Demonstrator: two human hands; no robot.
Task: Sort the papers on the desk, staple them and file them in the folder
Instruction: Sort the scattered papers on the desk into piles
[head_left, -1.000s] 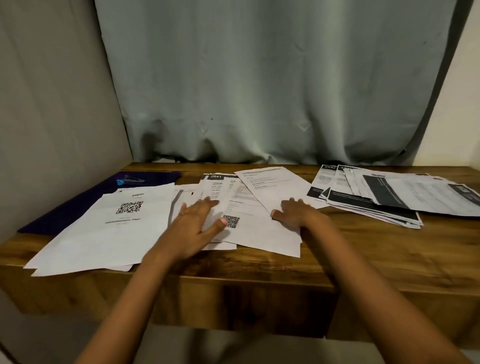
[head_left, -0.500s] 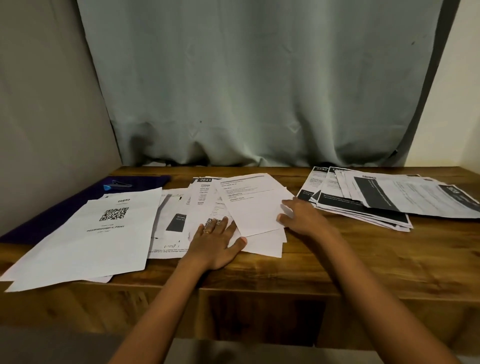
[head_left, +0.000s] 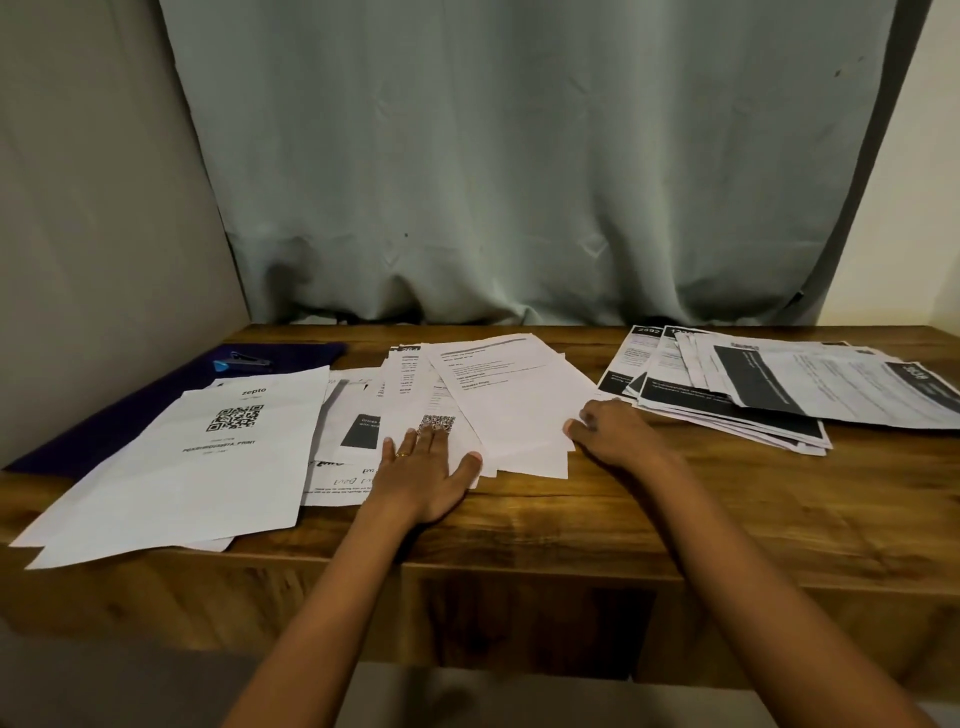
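Three groups of papers lie on the wooden desk. A white stack with a QR code is at the left, a fanned middle pile in the centre, and black-banded sheets at the right. My left hand lies flat with straight fingers on the lower left part of the middle pile. My right hand touches that pile's right edge with curled fingertips. A dark purple folder lies at the back left, with a stapler resting on it.
A grey-green curtain hangs behind the desk and a wall closes in the left side. The QR-code stack overhangs the desk's front edge. Bare wood shows along the front right of the desk.
Both hands have slid the middle pile together and a little away from me. My left hand moved right onto its lower edge. The camera tilted slightly.
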